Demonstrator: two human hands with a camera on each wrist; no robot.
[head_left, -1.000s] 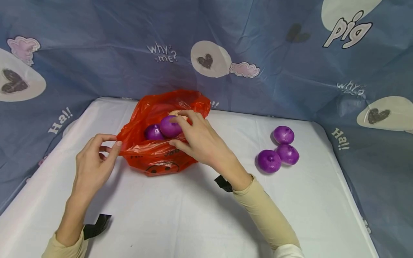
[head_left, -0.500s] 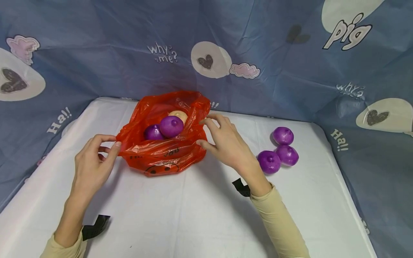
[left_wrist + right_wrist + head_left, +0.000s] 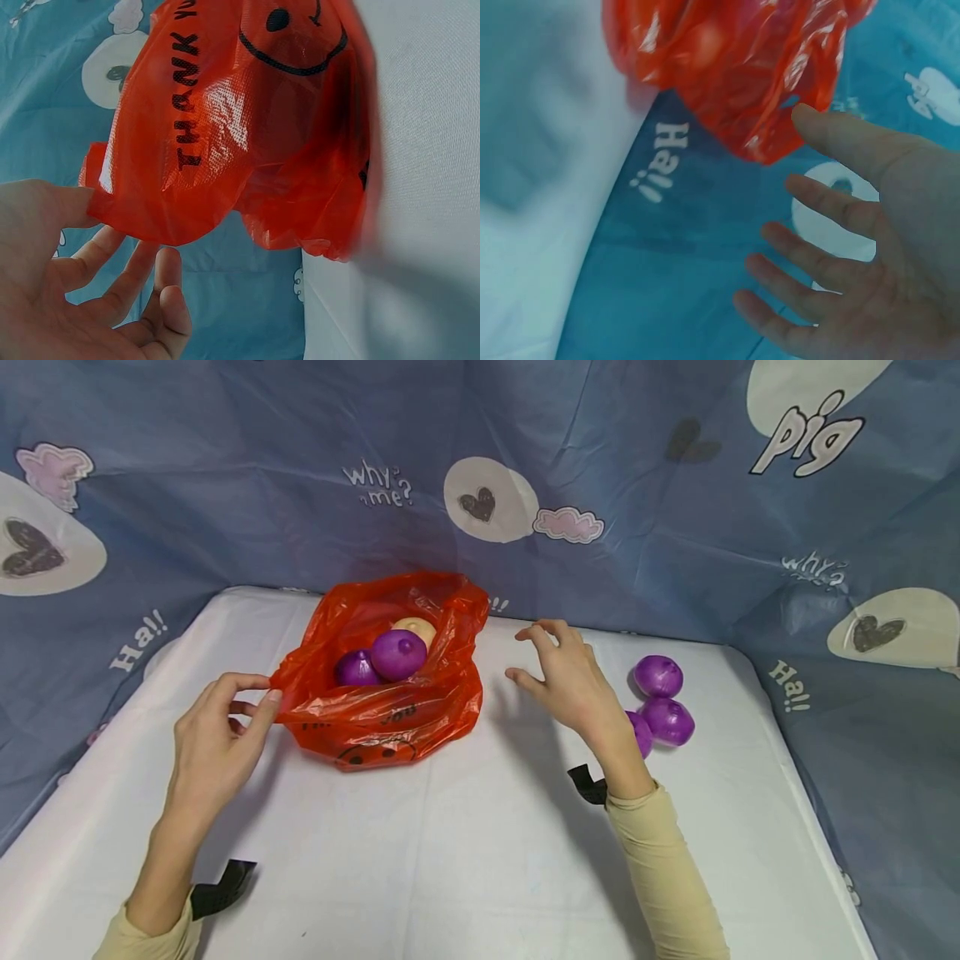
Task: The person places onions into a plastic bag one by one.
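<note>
A red plastic bag [image 3: 390,727] with a printed smiley face and lettering stands on the table, its mouth spread wide. Inside it lie a purple onion [image 3: 399,654], a second darker purple onion [image 3: 357,668] beside it and a pale onion [image 3: 417,628] behind. My left hand [image 3: 217,739] pinches the bag's left rim between thumb and finger; the left wrist view shows the red film [image 3: 172,217] at the thumb. Off the bag's right side, my right hand [image 3: 566,681] hangs over the table with spread, slightly bent fingers and holds nothing.
To the right, three purple onions sit clustered: one at the back [image 3: 658,676], one in the middle [image 3: 667,721] and one [image 3: 640,732] partly hidden behind my right wrist. A blue printed cloth [image 3: 637,485] hangs behind the white table [image 3: 465,843].
My right hand has drawn out of the bag's mouth and moved right, leaving the purple onion inside. The left hand keeps its pinch on the rim.
</note>
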